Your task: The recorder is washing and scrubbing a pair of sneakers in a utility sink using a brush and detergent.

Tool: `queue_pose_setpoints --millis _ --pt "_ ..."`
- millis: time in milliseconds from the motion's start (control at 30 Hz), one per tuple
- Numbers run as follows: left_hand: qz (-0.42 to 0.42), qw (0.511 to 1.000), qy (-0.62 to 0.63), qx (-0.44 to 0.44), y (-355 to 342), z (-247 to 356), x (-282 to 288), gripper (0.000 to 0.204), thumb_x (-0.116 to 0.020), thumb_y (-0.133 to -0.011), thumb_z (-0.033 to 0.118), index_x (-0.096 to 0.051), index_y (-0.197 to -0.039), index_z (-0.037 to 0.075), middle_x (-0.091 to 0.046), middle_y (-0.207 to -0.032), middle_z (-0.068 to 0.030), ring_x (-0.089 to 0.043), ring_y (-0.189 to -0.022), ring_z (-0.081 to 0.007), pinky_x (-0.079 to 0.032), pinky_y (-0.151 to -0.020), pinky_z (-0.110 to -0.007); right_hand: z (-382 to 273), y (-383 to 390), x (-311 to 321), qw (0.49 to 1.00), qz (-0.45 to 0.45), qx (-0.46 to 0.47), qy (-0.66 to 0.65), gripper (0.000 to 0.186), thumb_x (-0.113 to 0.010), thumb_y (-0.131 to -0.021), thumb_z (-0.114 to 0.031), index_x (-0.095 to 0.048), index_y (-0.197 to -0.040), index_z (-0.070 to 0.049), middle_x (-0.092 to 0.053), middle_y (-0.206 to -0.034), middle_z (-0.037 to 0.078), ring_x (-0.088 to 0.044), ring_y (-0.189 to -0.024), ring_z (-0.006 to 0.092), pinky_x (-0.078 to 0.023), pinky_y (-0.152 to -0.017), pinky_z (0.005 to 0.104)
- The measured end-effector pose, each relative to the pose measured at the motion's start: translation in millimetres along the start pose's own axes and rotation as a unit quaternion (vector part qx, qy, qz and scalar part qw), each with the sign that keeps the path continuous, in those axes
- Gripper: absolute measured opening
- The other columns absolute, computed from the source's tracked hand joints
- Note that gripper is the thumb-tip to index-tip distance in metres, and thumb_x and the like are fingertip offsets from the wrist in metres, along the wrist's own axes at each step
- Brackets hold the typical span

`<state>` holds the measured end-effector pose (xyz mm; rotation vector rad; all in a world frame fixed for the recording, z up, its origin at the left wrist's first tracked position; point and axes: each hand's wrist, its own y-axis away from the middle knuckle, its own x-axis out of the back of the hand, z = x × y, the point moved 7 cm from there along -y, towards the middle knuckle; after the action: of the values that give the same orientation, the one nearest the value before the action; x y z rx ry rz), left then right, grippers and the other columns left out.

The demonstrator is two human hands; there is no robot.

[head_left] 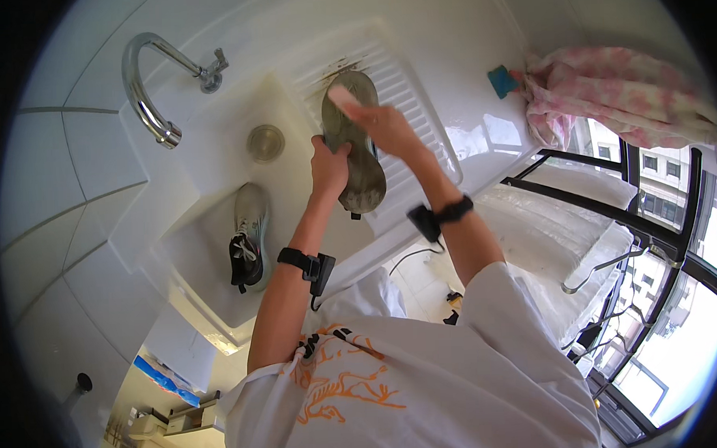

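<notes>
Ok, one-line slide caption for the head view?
Left hand gripping a sole-up shoe over a ribbed washboard, right hand holding a blurred pinkish object over its sole.

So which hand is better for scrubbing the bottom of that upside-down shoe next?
Probably the right. The right hand holds a blurred pink block, perhaps a brush, at the sole's toe end. The left hand is busy gripping the upturned shoe by its side.

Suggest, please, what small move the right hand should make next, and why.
Perhaps draw the pale block toward the heel of the upturned shoe: the right hand has it over the toe end, the left hand grips the middle, and the heel looks brown.
</notes>
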<state>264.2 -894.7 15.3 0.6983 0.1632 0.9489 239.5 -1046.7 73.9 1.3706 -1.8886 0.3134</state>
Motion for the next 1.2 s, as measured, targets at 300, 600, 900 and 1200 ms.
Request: queue_pose_setpoints --millis 300,600,900,1200 --pt "0.006 1.0 0.013 -0.018 2.1 0.1 -1.7 0.05 -0.062 -0.09 0.02 -0.039 -0.125 -0.006 -0.06 -0.114 -0.0341 -0.061 -0.106 -0.0473 -0.047 -0.091 -0.047 3.5 -0.8 9.4 0.984 -0.062 -0.091 0.137 0.029 -0.059 -0.093 -0.032 -0.07 -0.116 -0.018 -0.066 -0.091 0.024 -0.062 -0.089 0.0446 -0.052 -0.076 0.0462" --pt "0.009 1.0 -0.009 -0.02 5.8 4.0 3.5 0.048 -0.062 -0.091 0.021 -0.039 -0.124 -0.006 -0.062 -0.111 -0.0322 -0.062 -0.104 -0.0451 -0.048 -0.089 -0.046 -18.3 9.8 -15.2 0.999 -0.015 0.018 -0.038 0.027 -0.052 -0.092 -0.02 -0.071 -0.11 -0.02 -0.067 -0.089 0.02 -0.062 -0.086 0.0429 -0.053 -0.072 0.0472" --pt "0.002 0.999 0.005 -0.039 4.1 7.1 -0.2 0.048 -0.063 -0.089 0.022 -0.041 -0.122 -0.006 -0.062 -0.11 -0.0316 -0.063 -0.104 -0.0434 -0.048 -0.088 -0.045 0.9 -45.3 10.6 0.992 -0.033 -0.061 0.1 0.029 -0.053 -0.095 -0.032 -0.072 -0.113 -0.02 -0.068 -0.09 0.02 -0.065 -0.086 0.0396 -0.053 -0.073 0.0452" --pt "0.01 1.0 0.009 -0.009 5.2 -0.3 3.1 0.051 -0.064 -0.088 0.021 -0.04 -0.124 -0.006 -0.062 -0.111 -0.0322 -0.062 -0.103 -0.0443 -0.048 -0.089 -0.045 -1.4 30.9 -2.1 0.997 -0.035 -0.002 -0.07 0.025 -0.06 -0.093 -0.024 -0.071 -0.112 -0.014 -0.065 -0.087 0.026 -0.063 -0.084 0.0424 -0.052 -0.072 0.0448"
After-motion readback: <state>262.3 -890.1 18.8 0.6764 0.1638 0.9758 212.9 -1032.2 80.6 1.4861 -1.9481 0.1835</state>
